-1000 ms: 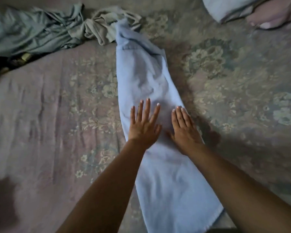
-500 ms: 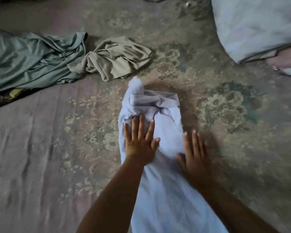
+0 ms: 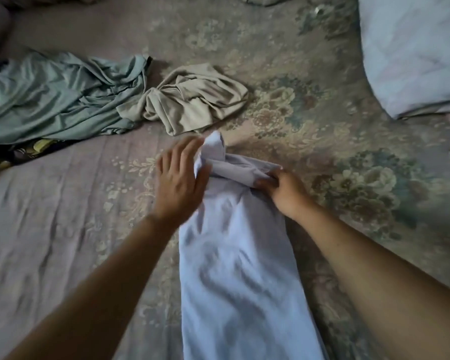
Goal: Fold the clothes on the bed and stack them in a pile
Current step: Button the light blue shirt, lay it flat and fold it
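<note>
Pale-blue garment (image 3: 234,268) lies lengthwise on the bed (image 3: 50,242), its near end cut off below. Right hand (image 3: 283,190) pinches its bunched far end; left hand (image 3: 179,178), blurred, fingers straight, touches the cloth's left edge.

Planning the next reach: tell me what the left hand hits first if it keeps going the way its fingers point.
Probably the beige garment, just beyond the left hand and the blue garment's bunched tip; depth is unclear.

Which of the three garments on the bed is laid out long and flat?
The light blue garment under both hands; the green garment and the beige garment lie crumpled beyond it.
</note>
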The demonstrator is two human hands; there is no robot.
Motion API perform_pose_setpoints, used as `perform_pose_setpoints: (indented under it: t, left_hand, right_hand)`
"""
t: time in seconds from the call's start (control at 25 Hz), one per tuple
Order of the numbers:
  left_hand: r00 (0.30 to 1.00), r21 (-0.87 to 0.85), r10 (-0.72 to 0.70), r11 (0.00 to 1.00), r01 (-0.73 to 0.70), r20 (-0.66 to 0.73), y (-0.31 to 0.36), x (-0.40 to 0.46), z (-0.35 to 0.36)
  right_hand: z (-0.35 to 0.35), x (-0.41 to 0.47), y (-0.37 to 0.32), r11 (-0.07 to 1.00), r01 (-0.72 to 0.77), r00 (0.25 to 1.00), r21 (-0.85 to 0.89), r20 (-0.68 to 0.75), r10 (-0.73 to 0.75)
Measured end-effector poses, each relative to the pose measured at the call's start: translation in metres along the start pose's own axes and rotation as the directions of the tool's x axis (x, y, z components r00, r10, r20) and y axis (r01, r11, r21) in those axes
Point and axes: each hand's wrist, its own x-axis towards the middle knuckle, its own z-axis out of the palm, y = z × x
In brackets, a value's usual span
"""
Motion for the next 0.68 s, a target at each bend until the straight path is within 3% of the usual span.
perform_pose_setpoints:
  t: [0.08,0.2,0.24,0.32,0.36,0.4,0.44,0.48,0.56,0.68]
  left_hand:
    - [0.949,-0.100,0.174,0.983,-0.152,0.264,-0.015,0.054,-0.001]
    - [0.757,-0.098,0.414,0.899,-0.427,0.505,-0.027,0.094,0.009]
    - [0.713,-0.028,0.445,0.857,-0.514,0.541,-0.030,0.100,0.015]
    - [0.666,0.212,0.328,0.776,-0.594,0.670,-0.032,0.104,0.022]
    - [0.709,0.340,0.194,0.773,-0.536,0.678,-0.035,0.103,0.028]
    - [0.787,0.451,0.029,0.806,-0.383,0.616,-0.040,0.101,0.035]
    - [0.800,0.516,-0.146,0.827,-0.224,0.582,-0.042,0.101,0.043]
    - [0.805,0.526,-0.221,0.840,-0.129,0.550,-0.042,0.097,0.051]
    - [0.854,0.519,-0.275,0.854,0.007,0.441,-0.047,0.084,0.071]
    - [0.841,0.443,-0.313,0.891,0.099,0.441,-0.058,0.077,0.091]
  right_hand:
    - [-0.006,0.000,-0.001,0.995,-0.057,0.998,0.078,0.017,0.055]
    - [-0.012,0.008,0.001,0.997,-0.074,0.997,0.006,-0.013,0.074]
    - [-0.014,0.011,0.002,0.997,-0.076,0.997,0.005,-0.033,0.076]
    - [-0.014,0.015,0.007,0.996,-0.094,0.994,0.012,-0.058,0.094]
    - [-0.012,0.016,0.011,0.995,-0.100,0.994,0.000,-0.053,0.100]
    - [-0.010,0.018,0.015,0.994,-0.104,0.994,-0.018,-0.036,0.103]
    - [-0.008,0.021,0.019,0.993,-0.115,0.993,-0.035,-0.024,0.115]
    - [-0.007,0.023,0.024,0.989,-0.140,0.990,-0.049,-0.027,0.138]
    - [-0.002,0.026,0.033,0.978,-0.194,0.980,-0.079,-0.059,0.189]
    - [0.007,0.025,0.031,0.965,-0.189,0.967,-0.184,-0.204,0.150]
